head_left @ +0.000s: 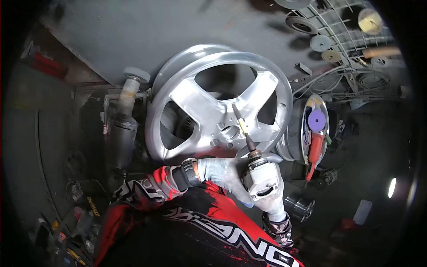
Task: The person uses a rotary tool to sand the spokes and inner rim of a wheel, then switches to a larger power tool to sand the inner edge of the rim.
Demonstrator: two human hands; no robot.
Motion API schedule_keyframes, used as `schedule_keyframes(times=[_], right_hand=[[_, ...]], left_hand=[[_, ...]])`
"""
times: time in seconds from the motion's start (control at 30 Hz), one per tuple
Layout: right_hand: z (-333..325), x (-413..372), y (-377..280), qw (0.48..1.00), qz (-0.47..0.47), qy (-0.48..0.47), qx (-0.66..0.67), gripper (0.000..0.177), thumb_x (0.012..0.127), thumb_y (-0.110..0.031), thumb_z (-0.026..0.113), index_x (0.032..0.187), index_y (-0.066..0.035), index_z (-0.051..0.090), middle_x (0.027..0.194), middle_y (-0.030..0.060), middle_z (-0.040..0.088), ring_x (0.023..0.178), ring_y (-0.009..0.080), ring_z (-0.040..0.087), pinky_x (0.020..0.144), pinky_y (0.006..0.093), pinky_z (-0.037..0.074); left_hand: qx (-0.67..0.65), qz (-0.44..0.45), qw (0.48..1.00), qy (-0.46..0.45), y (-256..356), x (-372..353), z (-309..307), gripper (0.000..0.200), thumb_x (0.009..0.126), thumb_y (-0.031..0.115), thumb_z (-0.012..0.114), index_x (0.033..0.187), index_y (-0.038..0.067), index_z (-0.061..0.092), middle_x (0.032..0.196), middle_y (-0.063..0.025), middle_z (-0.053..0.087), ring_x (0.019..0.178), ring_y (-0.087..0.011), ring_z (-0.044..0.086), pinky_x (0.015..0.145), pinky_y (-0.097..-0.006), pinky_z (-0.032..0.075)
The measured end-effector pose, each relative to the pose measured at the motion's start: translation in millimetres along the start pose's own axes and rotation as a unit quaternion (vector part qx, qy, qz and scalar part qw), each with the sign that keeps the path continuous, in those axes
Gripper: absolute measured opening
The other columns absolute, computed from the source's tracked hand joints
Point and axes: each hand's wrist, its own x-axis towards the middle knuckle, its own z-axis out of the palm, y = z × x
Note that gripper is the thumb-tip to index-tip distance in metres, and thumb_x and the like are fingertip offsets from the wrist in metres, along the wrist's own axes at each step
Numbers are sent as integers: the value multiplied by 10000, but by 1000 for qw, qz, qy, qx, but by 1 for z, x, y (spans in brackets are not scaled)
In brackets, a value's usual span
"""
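Observation:
A polished silver five-spoke wheel stands in front of me, its face toward me. Both my gloved hands are on a grinder with a long dark spindle; the spindle's narrow tip lies at the spoke surface just above the hub hole. My left hand, with a dark watch at its wrist, is closed around the tool's left side and neck. Wrapped round the grinder's body from the right is my right hand. Whether the tip touches the metal is hard to tell.
A bench machine with a round wheel stands left. At right, a red polisher with a purple pad rests in another rim. Discs and cables hang on a wire rack at upper right. Tools lie at lower left.

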Motion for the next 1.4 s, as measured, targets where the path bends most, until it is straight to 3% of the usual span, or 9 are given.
schedule_keyframes(times=[0.2,0.3,0.57,0.63,0.77,1.0,1.1,1.27,1.4], right_hand=[[-11,15,42,996,-15,-90,-8,530,726,-226,900,1180,-80,668,1153,132,666,1026,316,679,898,428,557],[-22,29,46,983,65,-110,133,861,701,-190,928,1404,-15,461,1256,152,641,1117,260,672,984,393,543],[-44,43,62,919,234,-113,296,962,675,-168,942,1456,0,407,1295,158,614,1144,248,650,1000,386,533],[-48,46,68,935,225,-108,250,936,688,-188,934,1447,4,421,1309,163,611,1149,254,650,1001,393,533],[-58,53,84,968,144,-118,170,929,694,-207,932,1442,9,426,1281,169,625,1134,255,655,988,401,539],[-64,56,80,962,156,-134,179,910,690,-226,938,1410,17,437,1299,179,608,1136,279,652,990,411,537],[-62,59,83,974,80,-148,153,883,681,-234,945,1374,22,461,1252,167,629,1119,275,663,975,405,542],[-54,53,77,962,129,-177,165,884,676,-256,952,1373,-4,471,1251,182,639,1092,299,685,956,402,555],[-46,42,82,960,123,-176,181,930,672,-271,963,1399,-5,450,1328,207,613,1149,337,676,975,419,549]], left_hand=[[36,57,998,17,3,27,-20,630,703,161,961,1237,42,648,1118,-56,719,1047,-138,645,964,-333,540],[22,79,996,24,-4,36,-25,665,703,176,962,1266,40,635,1125,-58,713,1057,-143,635,983,-336,526],[64,148,986,38,-4,72,-34,718,691,178,954,1301,41,601,1187,-63,680,1089,-160,604,1018,-352,504],[-23,161,987,14,-13,83,-36,736,688,164,947,1319,48,588,1170,-65,676,1113,-171,602,1036,-368,497],[25,263,964,44,-9,98,-37,738,663,154,948,1302,57,591,1172,-55,677,1110,-169,610,1030,-351,504],[-23,212,976,30,-20,96,-35,717,696,182,928,1313,52,588,1171,-59,676,1085,-159,607,1010,-341,511],[22,229,972,46,-23,92,-35,711,700,192,926,1312,50,595,1165,-55,679,1066,-155,610,998,-337,515],[6,256,964,75,-25,80,-29,688,703,203,928,1298,52,617,1166,-45,682,1056,-144,612,991,-332,517],[-42,135,988,58,-25,62,-27,702,695,220,944,1301,61,628,1172,-43,693,1073,-151,626,1005,-346,519]])
